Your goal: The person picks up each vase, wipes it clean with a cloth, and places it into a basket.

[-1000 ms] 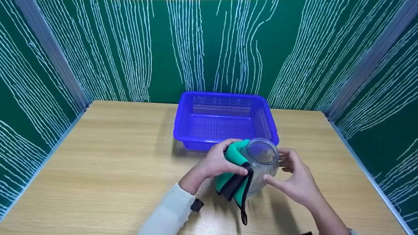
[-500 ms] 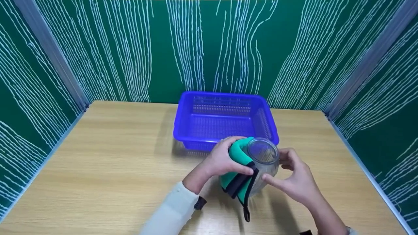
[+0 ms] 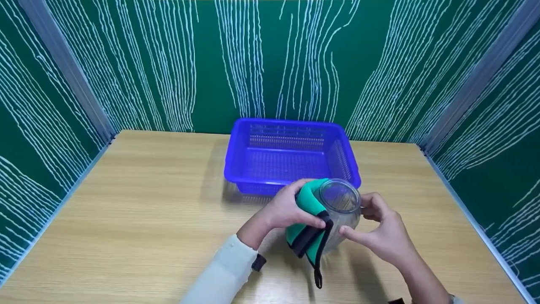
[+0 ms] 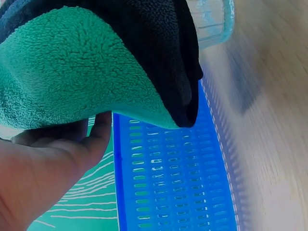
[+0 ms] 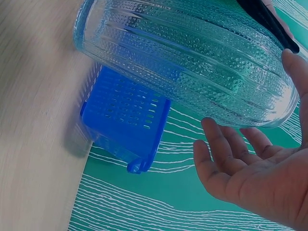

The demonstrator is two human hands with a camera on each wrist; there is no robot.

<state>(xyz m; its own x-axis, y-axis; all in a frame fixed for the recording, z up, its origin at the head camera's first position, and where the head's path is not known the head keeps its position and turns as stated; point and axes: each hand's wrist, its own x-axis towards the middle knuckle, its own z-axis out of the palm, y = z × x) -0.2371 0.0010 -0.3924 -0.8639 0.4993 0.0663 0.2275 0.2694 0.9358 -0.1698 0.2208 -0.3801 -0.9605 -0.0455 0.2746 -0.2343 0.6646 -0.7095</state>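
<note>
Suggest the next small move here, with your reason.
Perhaps slide the green cloth slightly around the glass jar: the left hand holds it against one side, while the right hand cups the opposite side, which the cloth leaves uncovered.

A booth-like work area — 3 green, white-streaked panels (image 3: pixel 209 63) around a wood-grain tabletop (image 3: pixel 147 190).

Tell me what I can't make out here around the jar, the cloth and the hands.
- Head view: the side of the glass jar behind the green cloth, which covers it.
- Head view: the fingertips of the left hand beyond its thumb, hidden behind the cloth.
- Head view: the dark item by the right forearm, cut off by the bottom edge.
- Right wrist view: the heel of the right hand, cut off by the right edge.
</note>
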